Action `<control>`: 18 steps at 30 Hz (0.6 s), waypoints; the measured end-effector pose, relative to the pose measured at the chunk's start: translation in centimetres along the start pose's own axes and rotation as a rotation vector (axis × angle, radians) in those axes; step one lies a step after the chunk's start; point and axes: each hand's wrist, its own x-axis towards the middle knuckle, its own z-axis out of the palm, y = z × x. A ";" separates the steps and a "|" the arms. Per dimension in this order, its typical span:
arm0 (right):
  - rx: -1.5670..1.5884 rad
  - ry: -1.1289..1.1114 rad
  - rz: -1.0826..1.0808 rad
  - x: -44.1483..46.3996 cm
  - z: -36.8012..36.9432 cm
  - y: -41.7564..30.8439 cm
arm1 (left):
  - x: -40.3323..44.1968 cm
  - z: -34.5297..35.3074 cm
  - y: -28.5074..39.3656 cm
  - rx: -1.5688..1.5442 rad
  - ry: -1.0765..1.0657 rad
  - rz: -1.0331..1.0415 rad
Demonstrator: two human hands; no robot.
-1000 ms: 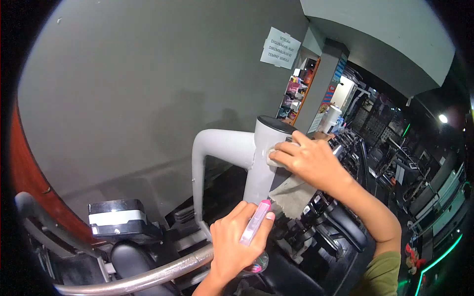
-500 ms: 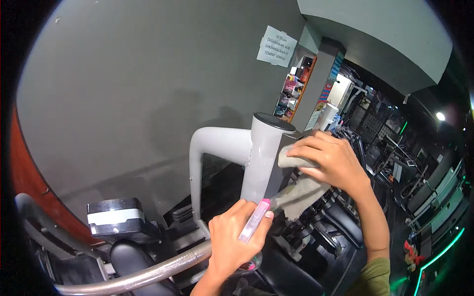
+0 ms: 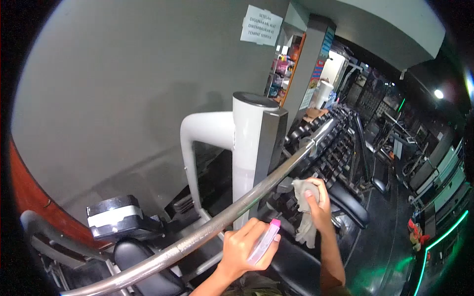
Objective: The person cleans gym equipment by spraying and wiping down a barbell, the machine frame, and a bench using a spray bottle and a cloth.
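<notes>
My left hand (image 3: 240,250) is closed around a small clear bottle with a pink top (image 3: 263,244), held tilted just below a long metal bar (image 3: 197,234). To the right, my right hand (image 3: 321,200) grips a crumpled grey cloth (image 3: 306,227), whose loose end hangs down. The cloth is below the bar and apart from it. The bar runs diagonally from the lower left to the upper right, passing in front of a light grey machine post (image 3: 246,148) with a black cap.
Black padding (image 3: 143,266) of a gym machine lies below the bar at left, near a black and white box-shaped part (image 3: 114,217). Dumbbell racks (image 3: 333,158) stand behind at right, with a black bench pad (image 3: 349,202) in front. A paper sign (image 3: 261,24) hangs on the grey wall.
My right hand has moved down with the cloth from beside the post's top, leaving the post and bar uncovered. My left hand has shifted slightly right and down, still holding the bottle.
</notes>
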 end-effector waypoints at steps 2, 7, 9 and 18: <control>0.211 0.156 0.435 -2.6 1.6 0.3 | -1.1 1.5 -1.8 -0.045 0.042 -0.074; 0.676 0.229 0.517 -8.2 4.6 5.8 | -3.3 4.8 -8.0 -0.133 0.207 -0.174; 0.559 0.340 0.510 -10.5 6.4 6.4 | -4.2 4.9 -9.8 -0.030 0.116 -0.287; -0.044 0.118 0.036 -13.3 9.9 4.7 | -5.8 5.4 -13.7 0.002 0.061 -0.268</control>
